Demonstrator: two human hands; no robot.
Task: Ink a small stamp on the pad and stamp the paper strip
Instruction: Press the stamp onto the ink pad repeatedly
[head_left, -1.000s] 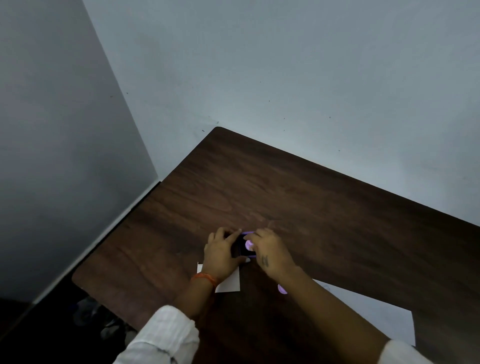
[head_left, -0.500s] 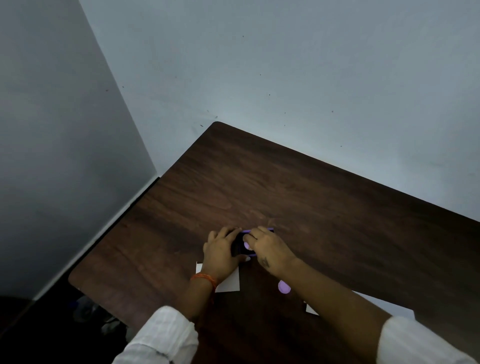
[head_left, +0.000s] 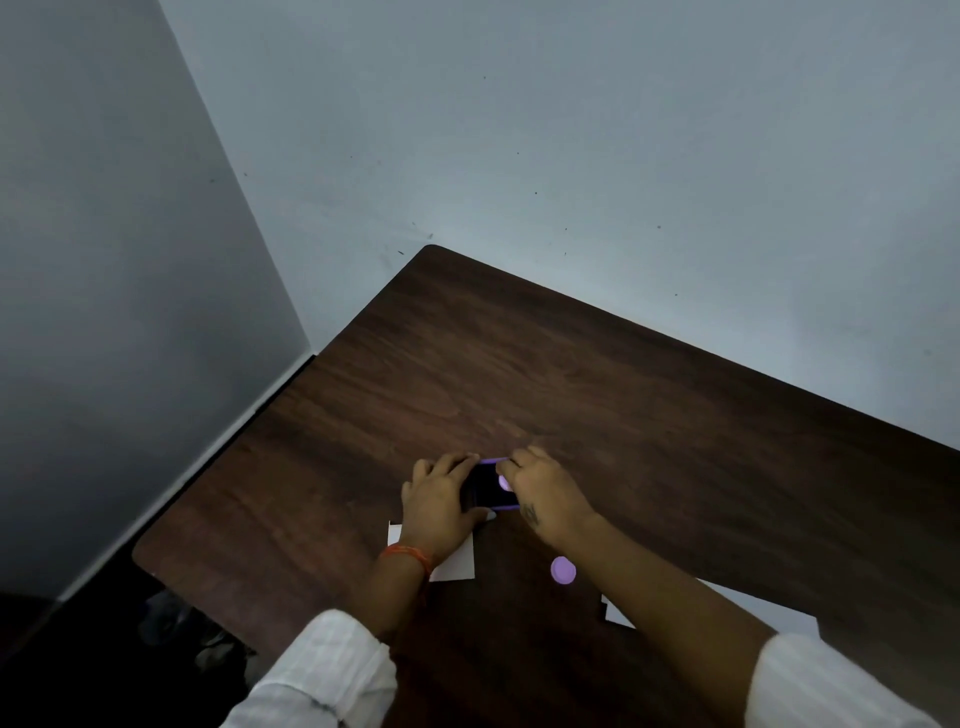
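Right hand (head_left: 540, 493) pinching stamp (head_left: 505, 482) on ink pad (head_left: 491, 488)

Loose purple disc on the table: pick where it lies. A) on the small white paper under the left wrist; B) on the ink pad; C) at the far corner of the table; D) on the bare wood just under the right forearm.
D: the purple disc sits on bare table wood beside the right forearm, apart from the ink pad and the small white paper.

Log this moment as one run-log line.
stage: inking | left hand: steadies ink pad | right hand: small stamp on pad | paper strip: under left wrist
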